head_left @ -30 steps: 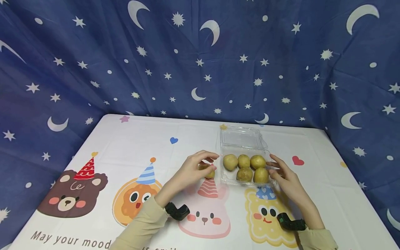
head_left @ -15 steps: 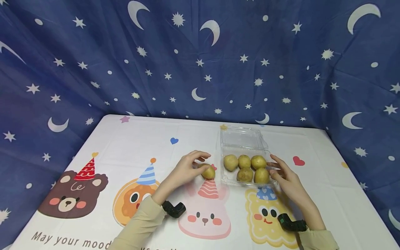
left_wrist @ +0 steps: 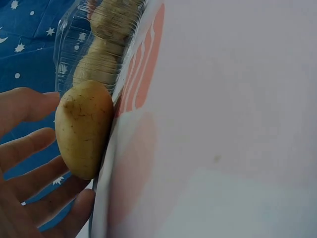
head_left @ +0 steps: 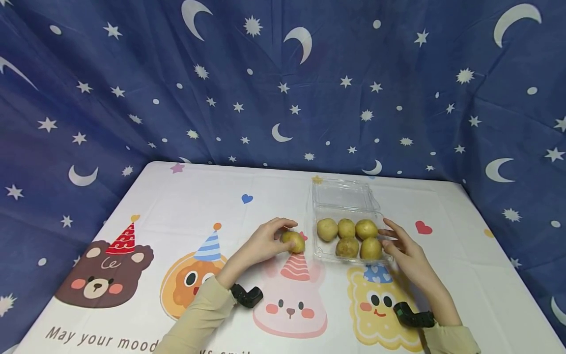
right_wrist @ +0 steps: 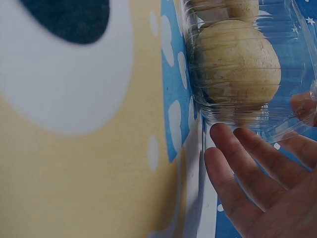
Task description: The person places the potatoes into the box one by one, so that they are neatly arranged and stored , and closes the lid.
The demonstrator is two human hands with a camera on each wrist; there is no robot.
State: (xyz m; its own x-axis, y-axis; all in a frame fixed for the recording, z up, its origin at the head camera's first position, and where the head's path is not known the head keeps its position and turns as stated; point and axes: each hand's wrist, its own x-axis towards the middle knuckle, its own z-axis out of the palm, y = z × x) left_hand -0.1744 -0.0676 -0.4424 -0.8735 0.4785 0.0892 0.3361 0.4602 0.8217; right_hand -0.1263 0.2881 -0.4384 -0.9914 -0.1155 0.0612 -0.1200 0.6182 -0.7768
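Note:
In the head view my left hand (head_left: 267, 241) curves around the left side of a single yellow potato (head_left: 294, 241) on the tablecloth. The left wrist view shows the thumb by the upper side of this potato (left_wrist: 84, 129), with the other fingers spread loosely behind it. Just to the right stands a clear plastic clamshell container (head_left: 325, 256), lid raised at the back, holding several potatoes (head_left: 347, 247). My right hand (head_left: 409, 255) rests at the container's right side, fingertips at the wall. In the right wrist view its fingers (right_wrist: 247, 171) are fairly straight and spread beside the plastic.
The clear lid (head_left: 342, 194) lies back behind the container. A white tablecloth (head_left: 212, 191) with printed cartoon faces covers the table, and a blue curtain (head_left: 327, 118) with moons and stars hangs behind and at the sides. A black wrist camera (head_left: 246, 296) sits on the left forearm.
My left hand has drawn back slightly to the left, uncovering more of the single potato, which stays in nearly the same spot. The right hand and container have hardly moved.

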